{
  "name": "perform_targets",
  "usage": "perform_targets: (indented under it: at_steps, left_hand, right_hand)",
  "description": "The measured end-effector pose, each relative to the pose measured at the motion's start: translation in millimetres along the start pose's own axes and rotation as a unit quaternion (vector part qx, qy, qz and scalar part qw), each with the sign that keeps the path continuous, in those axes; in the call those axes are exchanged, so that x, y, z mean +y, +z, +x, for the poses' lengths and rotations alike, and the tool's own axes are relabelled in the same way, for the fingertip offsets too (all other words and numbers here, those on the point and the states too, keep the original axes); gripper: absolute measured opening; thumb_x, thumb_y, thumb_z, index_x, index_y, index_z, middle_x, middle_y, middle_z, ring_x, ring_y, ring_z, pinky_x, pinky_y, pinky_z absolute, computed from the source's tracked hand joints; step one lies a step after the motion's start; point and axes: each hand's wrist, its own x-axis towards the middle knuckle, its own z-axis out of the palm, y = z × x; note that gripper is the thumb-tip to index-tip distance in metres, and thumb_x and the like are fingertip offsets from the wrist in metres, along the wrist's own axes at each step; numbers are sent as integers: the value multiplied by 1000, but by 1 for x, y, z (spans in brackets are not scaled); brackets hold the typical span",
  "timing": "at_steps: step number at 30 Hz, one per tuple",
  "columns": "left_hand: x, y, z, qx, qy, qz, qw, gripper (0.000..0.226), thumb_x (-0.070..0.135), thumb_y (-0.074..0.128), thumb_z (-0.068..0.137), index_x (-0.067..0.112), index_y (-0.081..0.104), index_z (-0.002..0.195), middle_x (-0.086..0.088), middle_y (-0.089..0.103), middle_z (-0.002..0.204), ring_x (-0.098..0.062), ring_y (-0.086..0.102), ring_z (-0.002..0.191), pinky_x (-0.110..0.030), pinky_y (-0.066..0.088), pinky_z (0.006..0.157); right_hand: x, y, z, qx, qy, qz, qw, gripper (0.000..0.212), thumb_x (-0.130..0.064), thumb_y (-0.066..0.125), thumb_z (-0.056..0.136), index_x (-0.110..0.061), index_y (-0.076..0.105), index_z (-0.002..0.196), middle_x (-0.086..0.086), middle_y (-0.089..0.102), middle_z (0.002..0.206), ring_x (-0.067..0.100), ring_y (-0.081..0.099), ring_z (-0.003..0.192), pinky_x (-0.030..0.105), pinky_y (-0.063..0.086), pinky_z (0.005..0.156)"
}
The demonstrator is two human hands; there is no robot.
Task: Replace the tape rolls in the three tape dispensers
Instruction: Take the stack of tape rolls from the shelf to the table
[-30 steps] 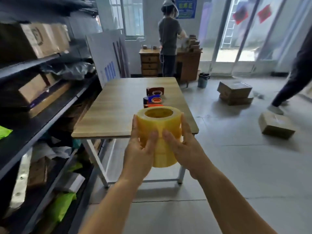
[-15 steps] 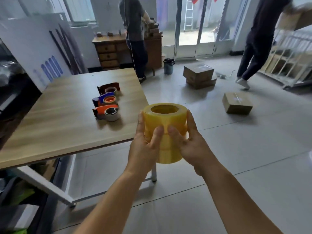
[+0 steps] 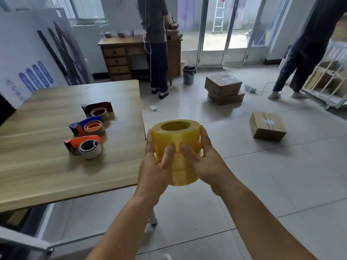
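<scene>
Several yellow tape rolls, stacked into one upright column (image 3: pixel 176 152) with the hollow core facing up, are held in the air just off the near right corner of the wooden surface (image 3: pixel 56 169). The left hand (image 3: pixel 155 166) wraps the stack from the left, its thumb curled across the front, and the right hand (image 3: pixel 204 160) clasps it from the right with its thumb pressed beside the other; both hands grip the stack between them.

To the left, three tape dispensers lie in a row on the surface, well apart from the stack. The nearest is the orange dispenser (image 3: pixel 84 146), carrying a bare, pale core. Behind it is the blue and orange dispenser (image 3: pixel 88 126), and farthest is the dark red dispenser (image 3: pixel 97 109); each of these two also has a ring at its front.

Beyond the surface stands a wooden desk with drawers (image 3: pixel 120 59), with a person in dark clothes (image 3: pixel 155 44) in front of it. A dark bin (image 3: pixel 189 74) is beside the desk. Cardboard boxes sit on the tiled floor: a stacked pair (image 3: pixel 224 89) and a single box (image 3: pixel 267 126). Another person's legs (image 3: pixel 300 61) show at the right.
</scene>
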Motion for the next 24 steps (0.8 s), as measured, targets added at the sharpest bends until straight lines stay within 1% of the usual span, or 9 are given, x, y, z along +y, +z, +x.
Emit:
perform_targets:
  at_steps: [4,7,10,13,15,17,21,22,24]
  left_hand:
    - [-8,13,68,9,3,-24,1000,76,60,54,75,62,15,139,36,52,108,-7,58,108,-39,53,85]
    - [-9,18,119,14,5,-32,999,73,60,55,75,64,17,137,33,53,111,-9,57,110,-41,54,86]
    - [-6,18,166,22,6,-34,999,71,56,55,78,61,18,139,24,51,121,-14,56,114,-46,53,90]
    - [-7,14,212,35,9,-37,999,73,56,55,78,61,16,139,34,53,111,-5,57,107,-39,54,85]
    - [-8,10,236,51,11,-36,998,75,57,55,77,61,15,140,39,54,104,1,57,104,-32,52,80]
    - [-11,6,260,69,7,-33,997,76,57,56,76,60,15,140,39,55,103,1,57,105,-31,52,80]
    - [-18,-3,305,119,-5,-39,992,77,54,57,78,59,14,141,31,52,118,-12,57,115,-44,53,90]
    - [-19,-5,316,138,-7,-33,990,78,56,57,77,58,13,142,27,52,122,-13,55,117,-45,53,91]
    - [-23,-9,337,181,-6,-21,983,83,60,56,73,56,12,143,19,50,130,-14,54,119,-42,53,91]
  right_hand:
    - [1,-8,73,-9,0,-2,1000,86,-67,52,76,-57,-1,142,-20,39,121,11,47,106,28,46,79]
    - [-4,-12,126,-14,-5,-4,1000,85,-65,54,78,-57,0,142,-20,41,121,11,49,107,30,47,83]
    - [-14,-12,175,-25,-4,-9,1000,86,-63,56,78,-55,1,143,-17,43,124,14,51,111,36,49,89]
    - [-21,-8,223,-37,-11,-7,999,86,-63,57,78,-56,1,143,-16,42,128,17,49,115,38,49,92]
    - [-23,-3,251,-53,-15,-5,998,85,-63,57,77,-56,2,142,-16,41,127,16,49,114,37,48,90]
    - [-24,4,281,-73,-20,-4,997,84,-64,56,76,-57,3,141,-19,42,124,13,50,110,33,49,85]
    - [-24,20,343,-129,-32,6,991,78,-66,56,72,-64,9,135,-39,43,101,-6,52,88,15,46,61]
    - [-23,24,360,-148,-33,9,988,78,-66,57,72,-64,9,134,-41,41,99,-9,50,87,13,45,59]
    - [-22,35,394,-189,-39,12,981,82,-64,59,74,-61,7,138,-42,39,103,-12,47,89,13,44,63]
